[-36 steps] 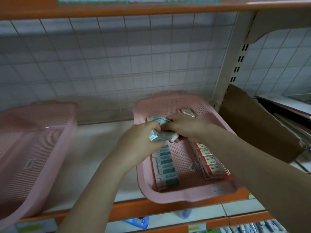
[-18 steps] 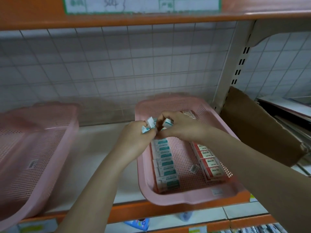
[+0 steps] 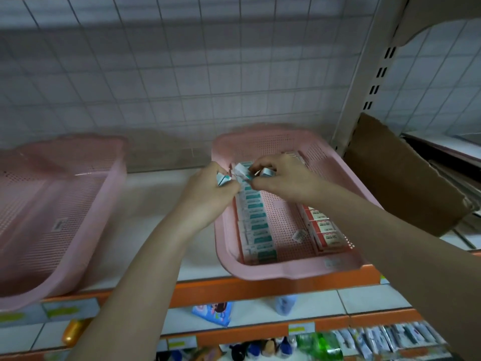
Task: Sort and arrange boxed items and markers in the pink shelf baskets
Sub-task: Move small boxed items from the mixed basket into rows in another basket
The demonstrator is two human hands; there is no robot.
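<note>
Hands (image 3: 281, 178) gripping small white-teal boxes (image 3: 240, 173)

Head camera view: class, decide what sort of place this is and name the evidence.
Probably a shop aisle. Orange-edged metal shelves carry label strips on their front edges, a pink perforated plastic basket holds neat rows of small teal-and-white boxes, and packaged goods and bottles fill the shelves below.

A brown cardboard sheet (image 3: 406, 175) is leaning just right of the slotted shelf upright (image 3: 369, 82), a white wire grid (image 3: 156, 74) is backing the shelf, and bottles (image 3: 263, 347) and packets (image 3: 213, 312) are sitting on lower shelves
</note>
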